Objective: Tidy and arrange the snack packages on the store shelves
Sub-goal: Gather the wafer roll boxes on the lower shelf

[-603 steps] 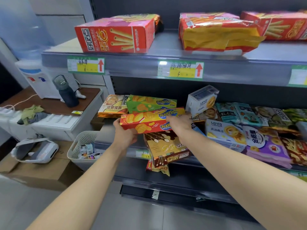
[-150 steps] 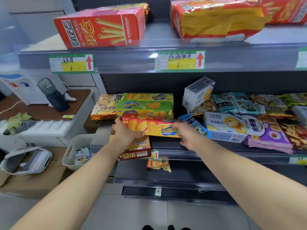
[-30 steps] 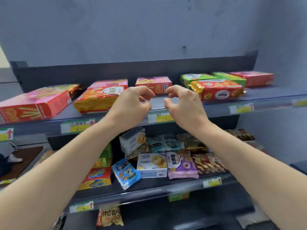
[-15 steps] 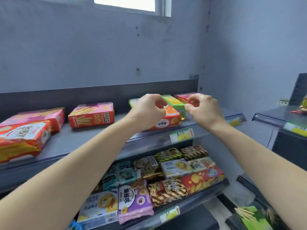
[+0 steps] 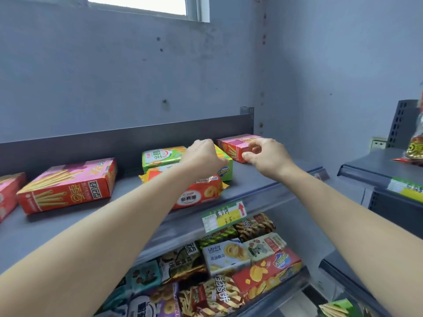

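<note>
A grey shelf unit stands against a blue-grey wall, with a window (image 5: 137, 5) high above it. Its top shelf (image 5: 263, 186) carries 6 snack packages lying flat, and the shelf below (image 5: 286, 291) is packed tight with mixed biscuit bags and boxes. A neighbouring shelf unit (image 5: 377, 165) sits at the right edge.

On the top shelf, the largest item is a pink-and-red stick-biscuit box (image 5: 68, 186) towards the left, well apart from the group in the middle. A second box of that kind (image 5: 9, 193) is cut off by the left edge. In the middle, a green bag (image 5: 160, 157) lies at the back with an orange-red bag (image 5: 199, 194) just in front of it, touching. A green-and-yellow box (image 5: 225, 171) lies just beside them on the right. At the right end, near the back rail, lies a smaller pink-and-red box (image 5: 233, 146).

Both bare arms reach up to this shelf. The left hand (image 5: 201, 156) is seen from the back, lying over the green bag and the green-and-yellow box; its fingertips are hidden, so whether it grips anything cannot be told. The right hand (image 5: 267, 156) is at the near end of the smaller pink-and-red box, thumb against the end face and curled fingers over the top edge, pinching that corner.

A green-and-yellow price label (image 5: 225, 216) with a red arrow hangs on the shelf's front edge.
</note>
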The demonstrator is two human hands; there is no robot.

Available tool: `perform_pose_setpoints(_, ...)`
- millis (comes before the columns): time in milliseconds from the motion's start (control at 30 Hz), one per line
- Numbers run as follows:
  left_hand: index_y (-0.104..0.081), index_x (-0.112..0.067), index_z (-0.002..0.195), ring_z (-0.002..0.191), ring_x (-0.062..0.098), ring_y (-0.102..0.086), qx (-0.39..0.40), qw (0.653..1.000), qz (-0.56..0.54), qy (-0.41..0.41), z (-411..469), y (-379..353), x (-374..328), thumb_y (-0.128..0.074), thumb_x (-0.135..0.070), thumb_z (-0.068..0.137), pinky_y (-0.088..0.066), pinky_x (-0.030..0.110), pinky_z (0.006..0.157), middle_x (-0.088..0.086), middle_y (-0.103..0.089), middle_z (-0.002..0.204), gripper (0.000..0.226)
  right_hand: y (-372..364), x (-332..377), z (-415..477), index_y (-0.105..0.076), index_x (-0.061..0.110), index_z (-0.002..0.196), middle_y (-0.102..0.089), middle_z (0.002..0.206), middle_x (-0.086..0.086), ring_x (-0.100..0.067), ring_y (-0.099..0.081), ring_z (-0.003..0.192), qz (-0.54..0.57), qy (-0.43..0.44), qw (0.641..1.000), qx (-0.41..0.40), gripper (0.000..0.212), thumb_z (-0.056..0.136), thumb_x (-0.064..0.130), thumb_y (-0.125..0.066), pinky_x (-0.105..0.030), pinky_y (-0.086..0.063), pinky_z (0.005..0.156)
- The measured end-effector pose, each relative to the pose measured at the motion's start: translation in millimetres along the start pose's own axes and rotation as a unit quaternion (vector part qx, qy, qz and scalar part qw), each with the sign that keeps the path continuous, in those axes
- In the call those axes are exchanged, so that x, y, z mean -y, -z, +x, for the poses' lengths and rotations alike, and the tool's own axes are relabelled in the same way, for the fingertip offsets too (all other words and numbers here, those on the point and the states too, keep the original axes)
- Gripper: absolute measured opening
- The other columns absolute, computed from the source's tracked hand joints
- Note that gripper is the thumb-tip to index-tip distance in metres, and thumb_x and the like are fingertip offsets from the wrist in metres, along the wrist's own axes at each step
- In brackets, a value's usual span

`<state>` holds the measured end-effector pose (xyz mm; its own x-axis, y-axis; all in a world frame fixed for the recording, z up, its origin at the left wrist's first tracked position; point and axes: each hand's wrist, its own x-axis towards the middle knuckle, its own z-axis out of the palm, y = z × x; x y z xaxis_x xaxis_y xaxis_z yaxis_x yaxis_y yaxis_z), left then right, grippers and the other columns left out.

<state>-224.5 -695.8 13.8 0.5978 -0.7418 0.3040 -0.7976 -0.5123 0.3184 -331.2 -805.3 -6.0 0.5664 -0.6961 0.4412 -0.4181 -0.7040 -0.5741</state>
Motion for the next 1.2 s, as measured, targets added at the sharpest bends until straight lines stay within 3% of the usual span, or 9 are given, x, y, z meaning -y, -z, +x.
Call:
perform_pose_setpoints(133, -0.045, -0.015, 0.094, 0.105, 0.029, -0.054, 0.0, 0.994, 0.075, 0.074, 22, -22, -16, -0.054, -0.066, 0.079, -0.041, 0.031, 0.075, 0.007, -0.058, 0.104, 0.055, -6, -19, 29, -0.056, 0.009, 0.127, -0.061, 0.124, -0.009, -0.022, -0.055, 0.115, 0.027, 0.032, 0.998, 0.042, 0.042, 0.089, 0.027, -0.061, -0.028, -0.041, 0.095)
perform_pose_setpoints(267, -0.059, -0.014, 0.103, 0.115, 0.031, -0.046, -0.01, 0.977, 0.168, 0.127, 40, -38, -32, -0.045, -0.081, 0.071, -0.04, 0.036, 0.088, 0.012, -0.056, 0.116, 0.075, -3, -35, 54, -0.055, 0.009, 0.128, -0.06, 0.125, -0.01, -0.023, -0.056, 0.113, 0.052, 0.062, 0.993, 0.085, 0.042, 0.09, 0.025, -0.06, -0.031, -0.044, 0.096)
perform_pose_setpoints(467, -0.056, -0.015, 0.075, 0.103, 0.028, -0.054, -0.04, 0.967, 0.15, 0.201, 51, -45, -45, -0.055, -0.056, 0.076, -0.037, 0.029, 0.072, 0.01, -0.059, 0.109, 0.041, -3, -52, 80, -0.056, 0.01, 0.127, -0.061, 0.124, -0.01, -0.024, -0.057, 0.11, 0.076, 0.093, 0.983, 0.136, 0.038, 0.091, 0.022, -0.056, -0.029, -0.046, 0.089)
perform_pose_setpoints(633, -0.051, -0.012, 0.09, 0.084, 0.027, -0.045, -0.11, 0.965, 0.067, 0.228, 42, -20, -66, -0.054, -0.044, 0.086, -0.036, 0.029, 0.072, 0.013, -0.043, 0.121, 0.033, -9, -57, 91, -0.06, -0.001, 0.116, -0.062, 0.12, -0.017, -0.031, -0.056, 0.11, 0.111, 0.098, 0.978, 0.149, 0.03, 0.093, 0.015, -0.049, -0.037, -0.046, 0.092)
perform_pose_setpoints(733, -0.052, -0.005, 0.086, 0.088, 0.029, -0.05, -0.151, 0.966, 0.065, 0.202, 26, -1, -79, -0.054, -0.041, 0.086, -0.038, 0.031, 0.072, 0.012, -0.043, 0.115, 0.036, -16, -57, 98, -0.05, 0.001, 0.128, -0.053, 0.132, -0.015, -0.029, -0.048, 0.121, 0.175, 0.062, 0.969, 0.164, 0.037, 0.098, 0.022, -0.043, -0.032, -0.038, 0.097)
perform_pose_setpoints(867, -0.06, -0.008, 0.112, 0.096, 0.028, -0.054, -0.208, 0.967, 0.044, 0.142, -6, 20, -81, -0.057, -0.037, 0.084, -0.045, 0.033, 0.083, 0.006, -0.043, 0.108, 0.041, -17, -51, 102, -0.027, 0.004, 0.145, -0.035, 0.148, -0.011, -0.029, -0.037, 0.133, 0.269, -0.003, 0.946, 0.182, 0.058, 0.1, 0.04, -0.035, -0.036, -0.031, 0.106)
perform_pose_setpoints(967, -0.056, -0.013, 0.125, 0.091, 0.019, -0.054, -0.241, 0.965, -0.005, 0.104, -33, 34, -75, -0.061, -0.034, 0.084, -0.046, 0.031, 0.086, 0.0, -0.042, 0.108, 0.046, -18, -46, 96, -0.036, 0.008, 0.14, -0.047, 0.129, -0.007, -0.026, -0.054, 0.106, 0.352, -0.071, 0.908, 0.215, 0.061, 0.097, 0.051, -0.035, -0.038, -0.046, 0.087)
perform_pose_setpoints(1067, -0.054, -0.015, 0.128, 0.08, 0.004, -0.05, -0.261, 0.963, -0.033, 0.064, -63, 47, -67, -0.064, -0.03, 0.085, -0.043, 0.021, 0.081, -0.003, -0.042, 0.106, 0.047, -15, -31, 83, -0.056, 0.009, 0.11, -0.061, 0.112, -0.011, -0.024, -0.061, 0.089, 0.432, -0.116, 0.866, 0.224, 0.046, 0.096, 0.049, -0.039, -0.034, -0.053, 0.065)
perform_pose_setpoints(1200, -0.047, -0.019, 0.129, 0.085, 0.005, -0.053, -0.304, 0.946, -0.099, 0.047, -112, 73, -46, -0.07, -0.024, 0.081, -0.05, 0.02, 0.078, -0.004, -0.048, 0.104, 0.053, -5, 10, 51, -0.057, 0.009, 0.096, -0.064, 0.098, -0.012, -0.024, -0.063, 0.07, 0.456, -0.102, 0.867, 0.172, 0.035, 0.095, 0.041, -0.043, -0.037, -0.055, 0.066)
